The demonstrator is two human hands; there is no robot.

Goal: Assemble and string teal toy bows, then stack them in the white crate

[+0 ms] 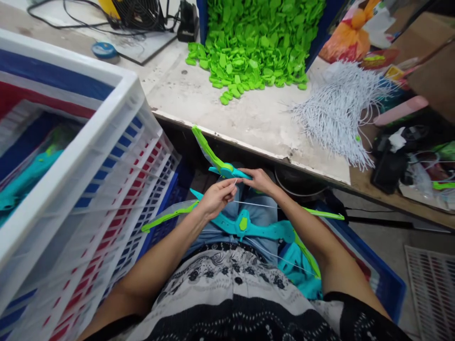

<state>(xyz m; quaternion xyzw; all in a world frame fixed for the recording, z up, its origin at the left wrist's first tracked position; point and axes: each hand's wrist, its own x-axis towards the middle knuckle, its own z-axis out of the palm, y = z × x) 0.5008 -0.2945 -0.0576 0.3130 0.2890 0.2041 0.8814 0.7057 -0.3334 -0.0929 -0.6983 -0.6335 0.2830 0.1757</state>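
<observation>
Above my lap, my right hand (259, 181) is closed around the turquoise end of a toy bow (213, 157) with a lime-green limb pointing up and left. My left hand (219, 196) pinches a thin white string (235, 181) right beside it, near the right fingertips. Across my thighs lies a turquoise bow body (261, 228) with a green piece at its middle and a green limb (170, 215) out to the left. Another green limb (326, 214) sticks out past my right forearm. My hands and arms hide how these parts join.
A heap of green plastic pieces (249, 61) spills from a blue bin onto the worktable (220, 116). White strings (337, 109) lie bundled to the right. A white crate (117, 118) stands close on my left; a blue crate (394, 289) with turquoise parts (298, 270) sits low right.
</observation>
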